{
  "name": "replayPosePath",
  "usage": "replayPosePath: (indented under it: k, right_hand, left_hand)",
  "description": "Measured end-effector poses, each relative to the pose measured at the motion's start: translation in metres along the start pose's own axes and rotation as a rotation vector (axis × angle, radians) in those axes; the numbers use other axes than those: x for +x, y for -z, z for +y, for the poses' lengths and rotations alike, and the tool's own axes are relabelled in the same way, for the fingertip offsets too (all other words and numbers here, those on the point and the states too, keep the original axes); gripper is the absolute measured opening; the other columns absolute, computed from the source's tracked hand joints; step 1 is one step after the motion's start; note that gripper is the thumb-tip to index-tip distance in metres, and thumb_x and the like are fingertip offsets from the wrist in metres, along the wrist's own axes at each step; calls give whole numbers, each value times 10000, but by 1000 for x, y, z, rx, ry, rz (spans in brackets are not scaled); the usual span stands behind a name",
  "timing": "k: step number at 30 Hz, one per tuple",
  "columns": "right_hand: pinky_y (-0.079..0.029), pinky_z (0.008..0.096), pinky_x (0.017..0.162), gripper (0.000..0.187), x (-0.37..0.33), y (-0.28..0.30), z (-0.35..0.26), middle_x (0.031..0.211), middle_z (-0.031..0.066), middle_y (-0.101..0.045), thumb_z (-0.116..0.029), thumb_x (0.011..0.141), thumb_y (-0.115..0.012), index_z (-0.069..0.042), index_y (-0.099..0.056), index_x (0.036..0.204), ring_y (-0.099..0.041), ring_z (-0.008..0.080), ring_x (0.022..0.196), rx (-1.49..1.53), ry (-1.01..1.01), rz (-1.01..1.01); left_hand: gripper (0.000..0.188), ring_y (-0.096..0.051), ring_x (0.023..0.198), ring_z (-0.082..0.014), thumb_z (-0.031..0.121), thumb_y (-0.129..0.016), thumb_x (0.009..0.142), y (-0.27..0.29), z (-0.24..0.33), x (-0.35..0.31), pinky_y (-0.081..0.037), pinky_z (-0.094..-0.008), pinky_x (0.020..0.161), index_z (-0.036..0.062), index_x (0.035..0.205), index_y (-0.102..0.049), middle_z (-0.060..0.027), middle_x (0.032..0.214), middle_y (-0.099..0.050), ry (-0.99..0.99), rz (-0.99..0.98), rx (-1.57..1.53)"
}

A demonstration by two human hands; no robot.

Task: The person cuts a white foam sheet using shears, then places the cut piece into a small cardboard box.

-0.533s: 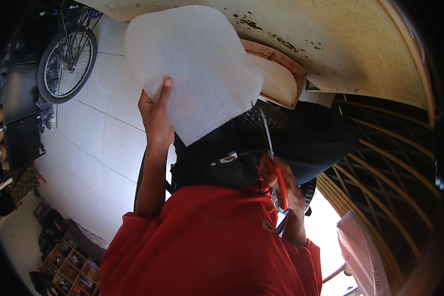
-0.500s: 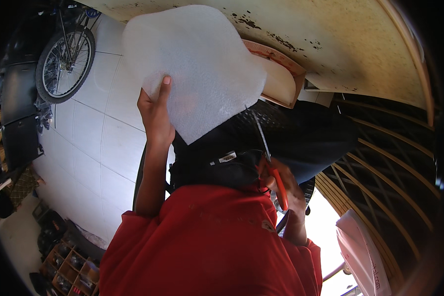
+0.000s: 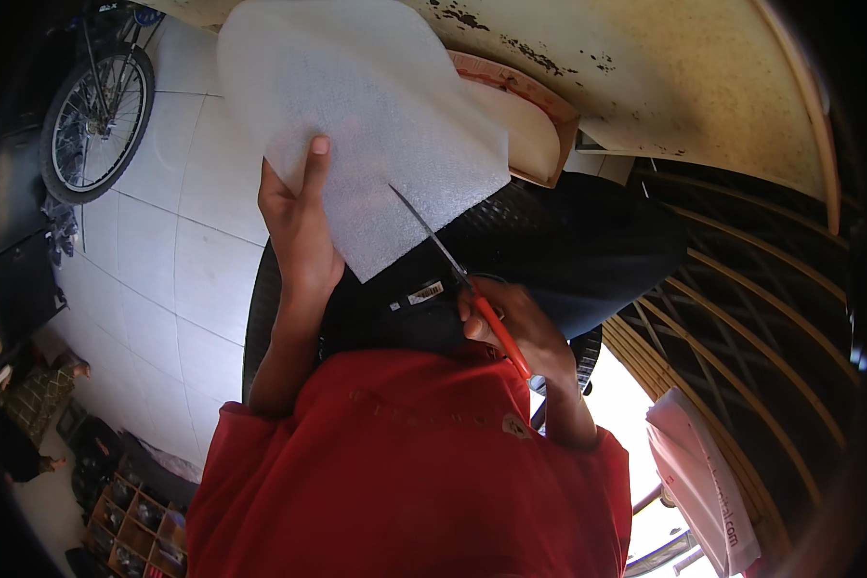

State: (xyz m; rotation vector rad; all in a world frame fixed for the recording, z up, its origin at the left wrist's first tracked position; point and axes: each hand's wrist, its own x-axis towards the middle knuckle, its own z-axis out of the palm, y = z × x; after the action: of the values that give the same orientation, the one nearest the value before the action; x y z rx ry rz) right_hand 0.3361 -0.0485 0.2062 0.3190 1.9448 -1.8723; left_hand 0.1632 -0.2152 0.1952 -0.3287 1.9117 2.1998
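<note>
A thin, cloudy white foam sheet [image 3: 376,106] stands up in front of me over my lap. My left hand [image 3: 299,226] grips its lower left edge, thumb on the near face and the other fingers hidden behind it. In my right hand [image 3: 530,332] are scissors [image 3: 496,328] with red handles, my fingers wrapped round them. Their slim dark blade crosses the lower edge of the sheet and its tip lies over the near face. Whether a second blade is behind the sheet, I cannot tell.
Under the sheet are my dark-trousered legs [image 3: 597,260]. Beyond them, an open cardboard box [image 3: 564,144] sits against a stained panel [image 3: 665,87]. A bicycle wheel [image 3: 96,125] stands far left, a compartmented wooden rack [image 3: 130,525] lower left. Right are a folding lattice gate [image 3: 742,279] and a pink bag [image 3: 698,482].
The scissors have moved left and up, from beside the sheet's lower right corner to across its lower edge. The left hand keeps its hold; the whole view has shifted slightly.
</note>
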Motion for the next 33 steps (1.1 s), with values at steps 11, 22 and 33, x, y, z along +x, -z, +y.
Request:
replayPosePath:
  k: [11,22,33]
  right_hand:
    - [-413,419,614,466,-6,0,-8,612,118,-506,-461,834,-662,-13,-559,757,-520,303,599,-120,-83,29]
    - [-375,224,313,235,-7,5,-9,461,37,-497,-82,841,-657,20,-555,656,-501,80,358,15,-72,74]
    - [-386,298,491,669,5,1,-8,532,54,-469,-663,824,-549,-2,-544,726,-520,177,494,-106,-82,46]
  left_hand:
    - [468,-574,1041,-194,259,-663,903,-8,-5,-10,-469,-343,913,-11,1236,-476,-143,1128,-573,-102,53,-8]
    - [480,-557,1050,-182,231,-660,909,-4,-17,-10,-443,-329,934,-32,1259,-464,-133,1152,-566,-107,58,14]
    - [458,-572,994,-164,242,-664,908,-9,-21,-24,-456,-313,896,-40,1221,-487,-128,1092,-593,-123,26,62]
